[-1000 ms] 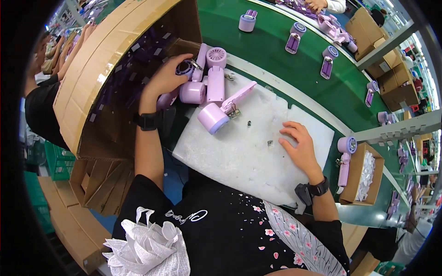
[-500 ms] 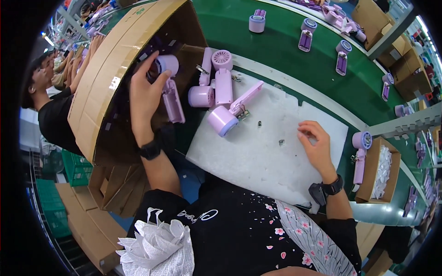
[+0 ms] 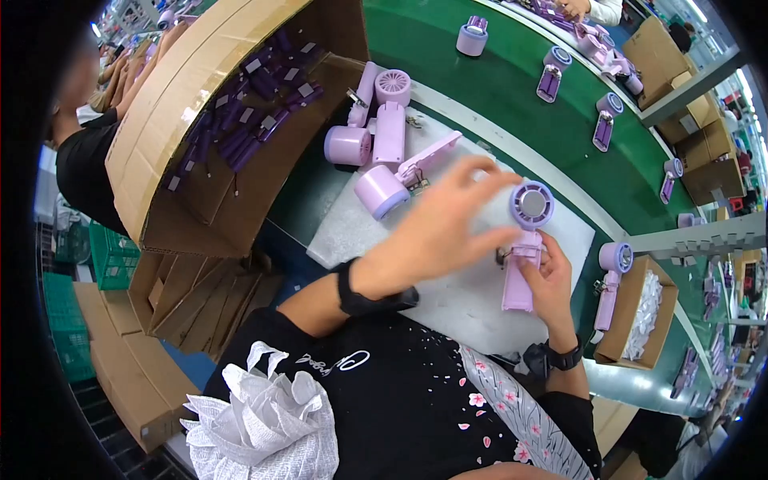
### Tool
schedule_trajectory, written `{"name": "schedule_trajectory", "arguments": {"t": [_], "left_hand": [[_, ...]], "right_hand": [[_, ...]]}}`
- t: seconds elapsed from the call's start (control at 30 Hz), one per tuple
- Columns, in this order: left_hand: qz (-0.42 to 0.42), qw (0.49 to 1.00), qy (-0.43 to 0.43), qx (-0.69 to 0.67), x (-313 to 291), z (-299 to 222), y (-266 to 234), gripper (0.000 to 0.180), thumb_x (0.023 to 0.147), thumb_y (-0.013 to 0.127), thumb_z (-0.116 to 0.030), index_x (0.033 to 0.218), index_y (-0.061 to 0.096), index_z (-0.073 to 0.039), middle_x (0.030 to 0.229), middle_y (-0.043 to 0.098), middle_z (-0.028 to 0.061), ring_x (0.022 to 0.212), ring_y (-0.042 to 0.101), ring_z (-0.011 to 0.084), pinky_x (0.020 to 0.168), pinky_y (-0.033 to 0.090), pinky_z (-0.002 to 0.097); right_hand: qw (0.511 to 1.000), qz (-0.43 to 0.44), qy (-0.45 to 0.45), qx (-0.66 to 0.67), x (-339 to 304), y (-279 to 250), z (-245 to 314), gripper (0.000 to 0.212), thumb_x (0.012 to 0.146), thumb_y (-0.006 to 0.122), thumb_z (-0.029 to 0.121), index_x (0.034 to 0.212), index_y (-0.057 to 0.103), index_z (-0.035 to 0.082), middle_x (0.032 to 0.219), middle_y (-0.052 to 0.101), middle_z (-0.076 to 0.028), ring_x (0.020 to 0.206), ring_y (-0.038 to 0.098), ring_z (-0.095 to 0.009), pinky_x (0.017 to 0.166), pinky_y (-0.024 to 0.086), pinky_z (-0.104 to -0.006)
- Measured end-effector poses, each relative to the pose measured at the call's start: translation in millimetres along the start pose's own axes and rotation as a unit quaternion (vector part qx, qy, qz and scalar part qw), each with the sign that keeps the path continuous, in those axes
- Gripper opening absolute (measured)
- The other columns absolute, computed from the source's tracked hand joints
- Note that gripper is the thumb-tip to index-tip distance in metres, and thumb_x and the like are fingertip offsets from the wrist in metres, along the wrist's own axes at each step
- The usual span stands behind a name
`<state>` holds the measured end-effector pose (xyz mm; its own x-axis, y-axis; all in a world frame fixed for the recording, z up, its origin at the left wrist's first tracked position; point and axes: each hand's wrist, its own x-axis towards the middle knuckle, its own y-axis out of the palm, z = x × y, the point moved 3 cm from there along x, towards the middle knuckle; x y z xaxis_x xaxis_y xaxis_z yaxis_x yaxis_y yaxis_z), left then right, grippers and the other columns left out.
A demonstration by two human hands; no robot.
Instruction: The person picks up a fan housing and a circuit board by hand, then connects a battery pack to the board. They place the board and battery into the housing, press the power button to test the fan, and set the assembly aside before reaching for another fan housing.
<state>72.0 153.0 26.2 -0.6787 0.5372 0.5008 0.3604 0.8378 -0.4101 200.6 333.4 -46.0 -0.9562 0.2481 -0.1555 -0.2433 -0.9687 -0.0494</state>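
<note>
- In the head view, the right hand (image 3: 552, 280) is gripping the handle of a pale purple fan (image 3: 526, 242), which is being held over the white pad (image 3: 448, 304), its round head pointing away from the person.
- The left hand (image 3: 444, 228) is hovering open beside this fan — blur is hiding whether a fingertip is touching it.
- A small dark part (image 3: 502, 256) is sticking out near the hinge; the left thumb is standing close, so it could be catching and bending this part.
- The right hand is holding only the handle, so pushing the head could be straining the hinge.
- A second fan (image 3: 380, 192) is lying near the left forearm; a wide sweep could be knocking it.
</note>
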Motion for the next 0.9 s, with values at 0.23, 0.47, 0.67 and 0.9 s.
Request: {"name": "schedule_trajectory", "arguments": {"t": [0.23, 0.47, 0.67, 0.9], "left_hand": [[-0.139, 0.926, -0.158, 0.313, 13, 94, -138, 0.033, 0.075, 0.075, -0.006, 0.108, 0.068, -0.002, 0.101, 0.066, 0.0177, 0.083, 0.064, 0.0321, 0.075, 0.052, 0.0368], [-0.080, 0.856, -0.201, 0.470, 13, 187, -179, 0.035, 0.075, 0.076, -0.009, 0.109, 0.069, -0.003, 0.096, 0.067, 0.0203, 0.090, 0.065, 0.0385, 0.080, 0.052, 0.0430], [-0.149, 0.872, -0.187, 0.428, 12, 190, -217, 0.027, 0.080, 0.075, -0.010, 0.104, 0.070, 0.001, 0.092, 0.070, 0.0200, 0.080, 0.069, 0.0336, 0.075, 0.054, 0.0379], [-0.322, 0.921, -0.067, 0.210, 3, 116, -203, 0.013, 0.091, 0.065, -0.004, 0.100, 0.067, 0.006, 0.093, 0.071, 0.0150, 0.079, 0.069, 0.0174, 0.074, 0.055, 0.0278]], "right_hand": [[0.974, -0.118, 0.064, -0.184, 5, -24, -11, 0.052, 0.088, 0.066, 0.005, 0.134, 0.044, -0.007, 0.068, 0.063, -0.002, 0.059, 0.055, -0.004, 0.052, 0.040, -0.0198], [0.977, -0.092, 0.030, -0.190, 6, -22, -17, 0.048, 0.087, 0.069, 0.005, 0.129, 0.050, -0.008, 0.060, 0.045, 0.003, 0.053, 0.037, -0.002, 0.047, 0.029, -0.0213], [0.979, -0.087, 0.015, -0.185, 6, -18, -18, 0.048, 0.087, 0.069, 0.005, 0.129, 0.050, -0.008, 0.062, 0.046, 0.002, 0.053, 0.037, -0.003, 0.047, 0.029, -0.0213], [0.967, -0.127, -0.006, -0.220, 4, -17, -4, 0.043, 0.087, 0.068, 0.004, 0.125, 0.053, -0.006, 0.073, 0.055, -0.003, 0.056, 0.043, -0.004, 0.050, 0.033, -0.0205]]}}
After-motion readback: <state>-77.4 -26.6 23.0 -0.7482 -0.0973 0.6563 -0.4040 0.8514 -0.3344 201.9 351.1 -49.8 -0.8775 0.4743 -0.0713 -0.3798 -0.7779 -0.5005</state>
